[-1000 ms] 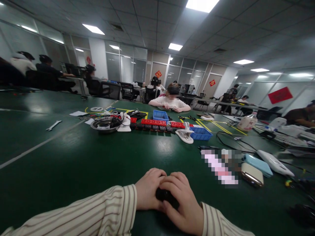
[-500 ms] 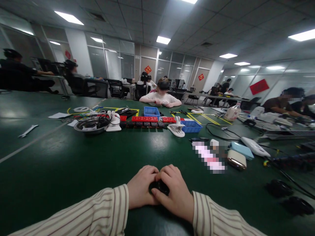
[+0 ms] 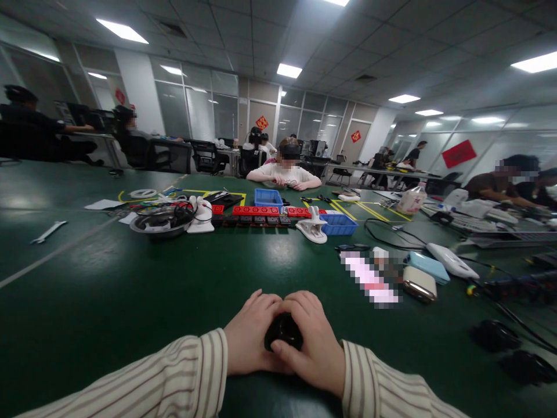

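Both of my hands rest together on the green table (image 3: pixel 130 290) near its front edge. My left hand (image 3: pixel 250 334) and my right hand (image 3: pixel 311 342) are curled around a small black object (image 3: pixel 282 332) held between them. Only its rounded top shows between the fingers, so I cannot make out what it is. Striped sleeves cover both forearms.
A metal bowl (image 3: pixel 159 223) of cables, red blocks (image 3: pixel 256 211), two blue bins (image 3: pixel 337 224) and a white clip (image 3: pixel 311 230) lie mid-table. Phones and cases (image 3: pixel 420 283) and black cables (image 3: pixel 513 342) lie to the right. A wrench (image 3: pixel 47 231) lies left. A person (image 3: pixel 285 171) sits opposite; others work around.
The view swung right a second ago and has since held. My fingers have shifted slightly, showing more of the black object between them.
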Demonstrator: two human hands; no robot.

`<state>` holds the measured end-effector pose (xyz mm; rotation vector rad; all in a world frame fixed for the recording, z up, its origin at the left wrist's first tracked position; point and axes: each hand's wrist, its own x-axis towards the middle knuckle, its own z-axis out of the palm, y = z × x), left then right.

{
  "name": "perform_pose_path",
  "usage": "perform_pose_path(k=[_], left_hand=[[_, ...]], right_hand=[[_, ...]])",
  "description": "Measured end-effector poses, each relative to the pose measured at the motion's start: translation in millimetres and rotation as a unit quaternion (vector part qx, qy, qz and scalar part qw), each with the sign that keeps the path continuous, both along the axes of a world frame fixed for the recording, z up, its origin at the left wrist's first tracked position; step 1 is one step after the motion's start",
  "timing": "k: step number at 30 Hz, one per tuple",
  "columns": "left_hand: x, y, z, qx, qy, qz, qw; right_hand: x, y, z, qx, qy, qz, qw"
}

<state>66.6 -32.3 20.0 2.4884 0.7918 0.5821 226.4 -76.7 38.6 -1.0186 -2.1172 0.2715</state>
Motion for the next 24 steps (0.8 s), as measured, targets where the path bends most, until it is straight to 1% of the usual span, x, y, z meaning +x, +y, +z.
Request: perform_pose_path(k=[2,5,9,17,20,22,24], left_hand=[[1,-1,0.7,0.006,0.000,-0.002,1.000],[1,-1,0.6,0.012,-0.002,0.000,1.000],[0,0,-0.9,0.006,-0.009,0.003,1.000],[-2,3,-0.2,-0.012,-0.007,-0.025,1.000],[-2,3,-0.2,-0.013,-0.008,-0.026,1.000],[-3,3,-0.3,-0.013,-0.011,-0.022,1.000],[-3,3,-0.7,-0.010,-0.013,-0.015,1.000]], right_hand=[[-1,1,-3.7,-0.007,-0.006,-0.041,0.999],[-2,2,-6.4,-0.008,-0.024,-0.048,0.999],[-1,1,-3.2,0.003,-0.029,0.001,1.000],[-3,-1,3.2,0.037,-0.010,0.109,0.993],[-1,-3,7.1,0.051,-0.007,0.130,0.990],[0,-3,9.3,0.052,-0.016,0.101,0.993],[2,-3,9.7,0.037,-0.051,0.030,0.998]])
